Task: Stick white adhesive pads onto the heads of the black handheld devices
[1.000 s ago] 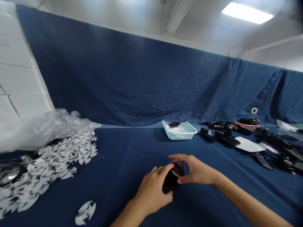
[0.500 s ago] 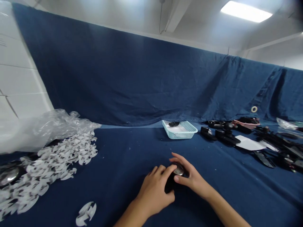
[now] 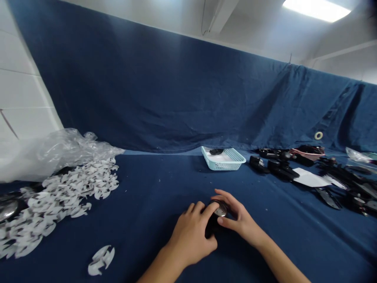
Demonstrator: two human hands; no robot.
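A small black object [image 3: 210,228] is held just above or on the blue cloth [image 3: 153,192], low and near the middle of the view; whether its base is touched by the cloth cannot be told. By the left hand [image 3: 193,236] it is grasped from the side, with the thumb set low against it and the forefinger laid over its upper end. By the right hand [image 3: 238,218] its other side is gripped between curved fingers and thumb, close to the shiny round top [image 3: 220,211], which is partly covered by the left forefinger.

To the left, a heap of white curved parts [image 3: 76,190] is spread beside a clear plastic bag [image 3: 61,153], and a small white cluster [image 3: 101,260] is seen lying apart from it, nearer the left forearm. Beyond the hands, a pale blue basket [image 3: 225,166] is placed near the foot of the blue curtain [image 3: 153,86], with a dark piece [image 3: 216,151] contained in it. To the right, black parts [image 3: 281,171] are scattered around a white sheet [image 3: 310,179]
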